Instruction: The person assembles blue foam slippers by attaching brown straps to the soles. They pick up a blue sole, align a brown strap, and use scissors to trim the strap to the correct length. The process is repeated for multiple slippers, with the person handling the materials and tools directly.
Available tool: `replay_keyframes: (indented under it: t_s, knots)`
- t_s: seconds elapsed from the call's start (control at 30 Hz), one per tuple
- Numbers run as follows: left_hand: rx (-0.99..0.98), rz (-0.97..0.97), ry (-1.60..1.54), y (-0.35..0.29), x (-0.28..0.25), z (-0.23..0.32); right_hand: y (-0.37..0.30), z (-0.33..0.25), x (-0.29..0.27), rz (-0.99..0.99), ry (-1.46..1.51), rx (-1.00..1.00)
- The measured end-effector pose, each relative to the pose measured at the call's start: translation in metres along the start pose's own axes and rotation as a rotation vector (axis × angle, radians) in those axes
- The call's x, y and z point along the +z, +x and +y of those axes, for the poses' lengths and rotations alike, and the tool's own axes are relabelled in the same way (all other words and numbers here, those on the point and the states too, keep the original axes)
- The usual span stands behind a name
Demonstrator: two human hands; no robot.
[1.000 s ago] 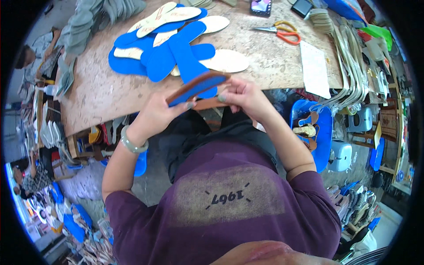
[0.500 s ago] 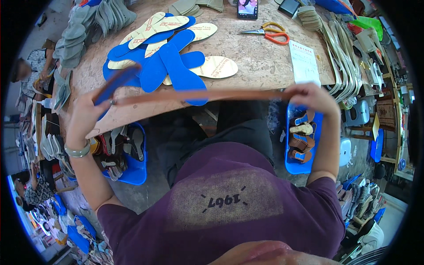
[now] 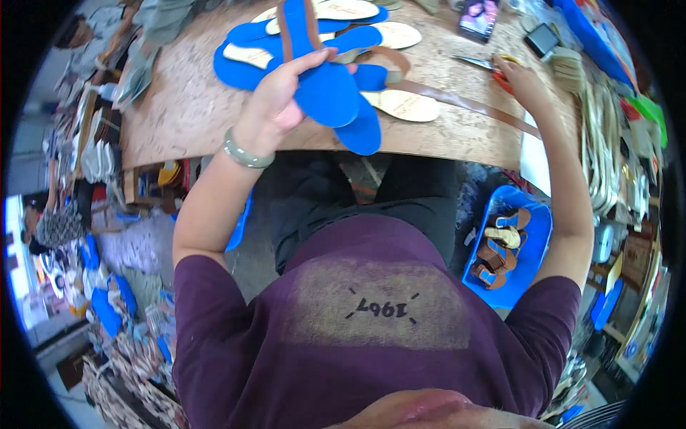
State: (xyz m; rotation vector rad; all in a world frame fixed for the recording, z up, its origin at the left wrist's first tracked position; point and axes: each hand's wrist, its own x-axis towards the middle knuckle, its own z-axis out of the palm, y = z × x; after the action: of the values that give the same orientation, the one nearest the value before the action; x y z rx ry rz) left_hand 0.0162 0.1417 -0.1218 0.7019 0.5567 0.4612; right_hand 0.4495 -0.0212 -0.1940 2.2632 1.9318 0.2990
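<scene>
My left hand (image 3: 279, 93) is closed on a blue insole (image 3: 325, 93) held over the near part of the workbench. A brown strip runs up along this insole's edge. Its loose length (image 3: 464, 104) curls on the bench and stretches right toward my right forearm. Beneath the held insole lies a loose pile of other insoles (image 3: 404, 106), some blue side up, others cream with print. At the far right of the bench, my right hand (image 3: 520, 80) has its fingers curled on the orange and yellow handles of the scissors (image 3: 473, 61), whose blades point left.
Beyond the scissors lie a phone (image 3: 479, 18) and a small dark box (image 3: 541, 39). White paper (image 3: 534, 168) sits partly behind my right forearm. Bundled straps (image 3: 597, 143) hang at the right. Below the bench, a blue bin (image 3: 525, 286) holds brown sandals. Another person (image 3: 61, 222) is at far left.
My hands held the brown strip stretched between them. My right hand has let it go and reached forward to the scissors; my left hand has moved right with the insole. The view has shifted.
</scene>
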Motion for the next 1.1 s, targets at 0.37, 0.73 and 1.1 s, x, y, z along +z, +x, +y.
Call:
replay_keyframes:
  t_s: [0.37,0.73,1.1]
  knots:
    - [0.365,0.068,0.231,-0.013,0.007,-0.022,-0.051,-0.053,-0.088,0.424,0.843,0.256]
    - [0.935,0.144,0.822,-0.032,0.021,-0.050,-0.121,-0.264,-0.103,-0.244,1.825,0.137]
    - [1.338,0.082,1.301,-0.038,0.005,-0.065,-0.098,-0.278,-0.108,-0.037,1.544,0.012]
